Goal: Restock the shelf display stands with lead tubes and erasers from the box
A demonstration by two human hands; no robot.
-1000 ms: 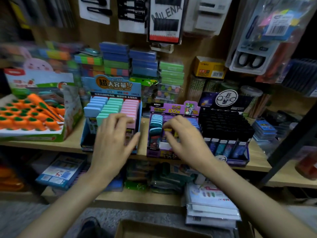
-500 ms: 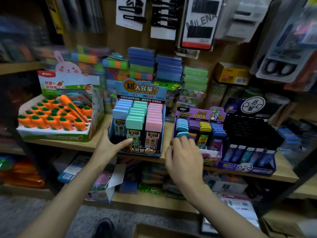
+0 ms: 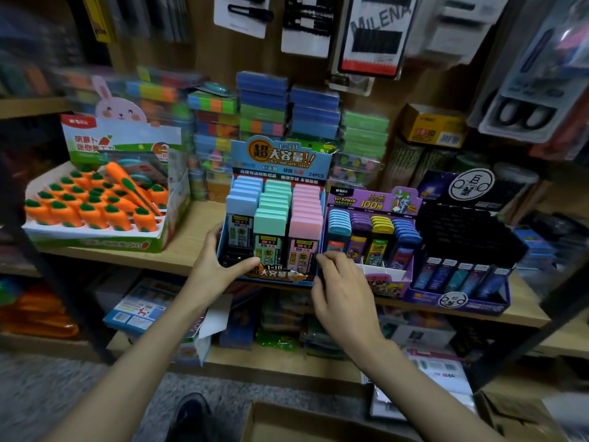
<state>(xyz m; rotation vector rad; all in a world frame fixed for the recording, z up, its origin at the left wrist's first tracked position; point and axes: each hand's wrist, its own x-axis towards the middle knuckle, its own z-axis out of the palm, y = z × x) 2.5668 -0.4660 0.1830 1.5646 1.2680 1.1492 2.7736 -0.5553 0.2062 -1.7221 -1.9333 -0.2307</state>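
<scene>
A blue display stand (image 3: 280,161) of pastel blue, green and pink lead tubes (image 3: 277,215) stands at the middle of the wooden shelf (image 3: 191,237). My left hand (image 3: 216,269) grips its front left corner, thumb across the front lip. My right hand (image 3: 341,295) holds the stand's front right corner with curled fingers. Right of it sits a purple stand (image 3: 376,202) with teal, purple, yellow and blue lead tubes, then a black stand (image 3: 462,231). A cardboard box (image 3: 318,422) lies on the floor below me.
A carrot eraser display (image 3: 95,205) stands at the shelf's left. Stacked coloured boxes (image 3: 264,103) fill the back. Hair clip cards (image 3: 306,23) hang above. A lower shelf (image 3: 280,358) holds packets and booklets. A dark upright post (image 3: 541,330) crosses at right.
Both hands came off the tops of the stands and dropped to the blue stand's front corners. My right hand shifted left from the purple stand. The camera moved closer.
</scene>
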